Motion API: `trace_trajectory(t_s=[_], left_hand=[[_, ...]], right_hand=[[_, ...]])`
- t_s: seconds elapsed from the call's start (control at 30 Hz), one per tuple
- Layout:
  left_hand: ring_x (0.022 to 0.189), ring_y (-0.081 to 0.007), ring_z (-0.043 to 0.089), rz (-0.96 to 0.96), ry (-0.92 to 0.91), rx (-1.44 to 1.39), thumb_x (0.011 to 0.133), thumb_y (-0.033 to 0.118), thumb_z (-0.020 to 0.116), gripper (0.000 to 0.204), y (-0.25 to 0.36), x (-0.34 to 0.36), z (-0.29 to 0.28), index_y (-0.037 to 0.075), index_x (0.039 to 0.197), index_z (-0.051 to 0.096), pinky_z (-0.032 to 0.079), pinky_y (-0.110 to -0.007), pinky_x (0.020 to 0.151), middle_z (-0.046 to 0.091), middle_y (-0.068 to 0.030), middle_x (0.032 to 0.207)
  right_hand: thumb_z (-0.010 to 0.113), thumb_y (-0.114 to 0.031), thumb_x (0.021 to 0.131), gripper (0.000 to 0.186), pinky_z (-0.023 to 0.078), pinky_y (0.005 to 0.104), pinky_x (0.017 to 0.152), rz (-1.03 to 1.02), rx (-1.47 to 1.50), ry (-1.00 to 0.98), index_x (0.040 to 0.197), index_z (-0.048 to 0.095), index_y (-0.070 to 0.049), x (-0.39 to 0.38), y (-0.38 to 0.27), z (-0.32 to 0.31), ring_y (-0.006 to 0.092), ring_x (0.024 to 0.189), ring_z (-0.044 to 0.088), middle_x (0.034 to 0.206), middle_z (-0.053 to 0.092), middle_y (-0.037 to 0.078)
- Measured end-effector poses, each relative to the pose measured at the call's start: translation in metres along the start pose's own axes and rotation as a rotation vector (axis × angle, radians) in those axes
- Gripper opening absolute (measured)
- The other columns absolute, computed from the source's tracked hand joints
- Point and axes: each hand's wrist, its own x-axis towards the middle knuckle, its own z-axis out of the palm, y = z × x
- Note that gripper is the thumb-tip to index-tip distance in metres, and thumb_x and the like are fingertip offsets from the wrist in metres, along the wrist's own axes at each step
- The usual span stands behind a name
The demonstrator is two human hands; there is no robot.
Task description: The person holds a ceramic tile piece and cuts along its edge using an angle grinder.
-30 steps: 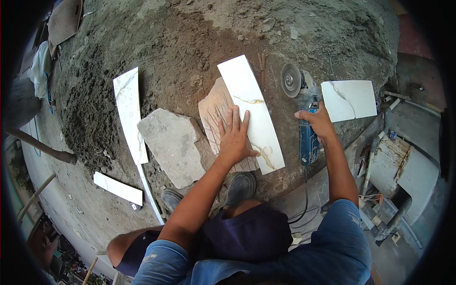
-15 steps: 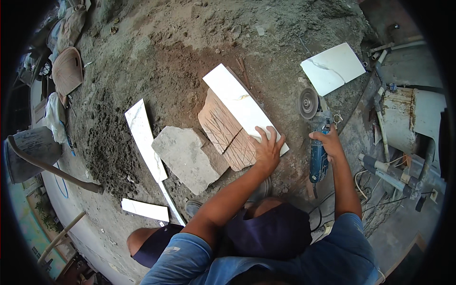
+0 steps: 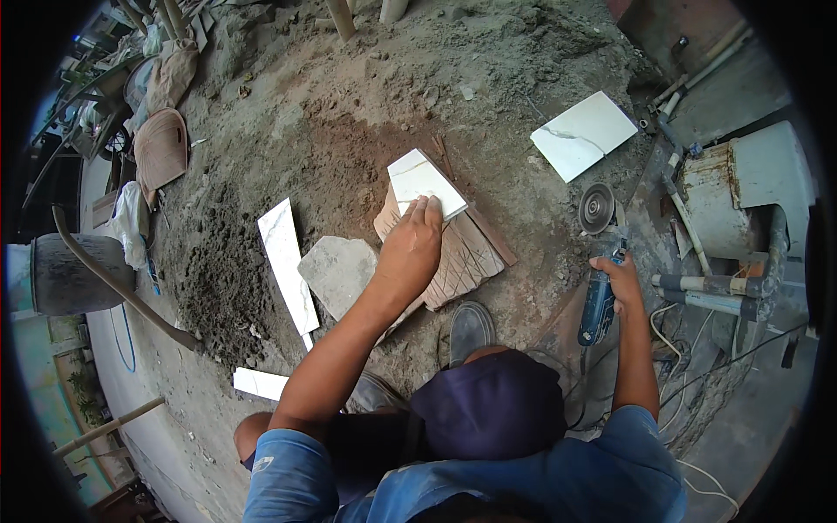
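A short white marbled tile piece (image 3: 417, 174) lies over the far end of a scored, reddish-brown stone slab (image 3: 453, 270). My left hand (image 3: 414, 248) grips its near edge, fingers together on top; the thumb is hidden. Off to the right, my right hand (image 3: 619, 277) is wrapped round the blue body of an angle grinder (image 3: 597, 305), holding it just above the ground. The grinder's round disc (image 3: 597, 209) points away from me. Whether the disc spins, I cannot tell.
A grey stone slab (image 3: 340, 270) sits left of the scored one. White tile strips (image 3: 288, 270) lie farther left, and a larger white tile (image 3: 584, 135) at far right. Cables (image 3: 667, 349) and pipes (image 3: 697, 283) run along the right. A dark bucket (image 3: 78, 275) stands at left.
My left hand has moved away from me and left along the slab; the tile under it now looks much shorter. The grinder has shifted slightly right and nearer, still in my right hand.
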Motion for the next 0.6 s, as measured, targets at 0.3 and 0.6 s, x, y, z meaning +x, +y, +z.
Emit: trace_trajectory(t_s=[0.3,0.6], left_hand=[[0.089,-0.0465,0.064,-0.053,0.041,-0.077,0.090,-0.001,0.045,0.030,-0.003,-0.003,-0.005,-0.007,0.118,0.053,0.051,-0.051,0.076,0.063,-0.0315,0.101],[0.088,-0.0469,0.064,-0.088,0.027,-0.064,0.090,-0.001,0.044,0.027,0.006,0.002,-0.001,-0.007,0.114,0.055,0.051,-0.052,0.076,0.063,-0.0312,0.097]], right_hand=[[0.080,-0.010,0.066,0.059,0.052,0.0332,0.067,-0.021,0.051,-0.072,0.117,0.052,-0.003,-0.020,0.029,-0.013,0.0177,0.079,0.062,0.095,0.061,0.006],[0.080,-0.010,0.066,0.061,0.053,0.0333,0.066,0.019,0.042,-0.061,0.118,0.051,-0.002,-0.032,0.032,-0.018,0.0186,0.078,0.063,0.095,0.062,0.008]])
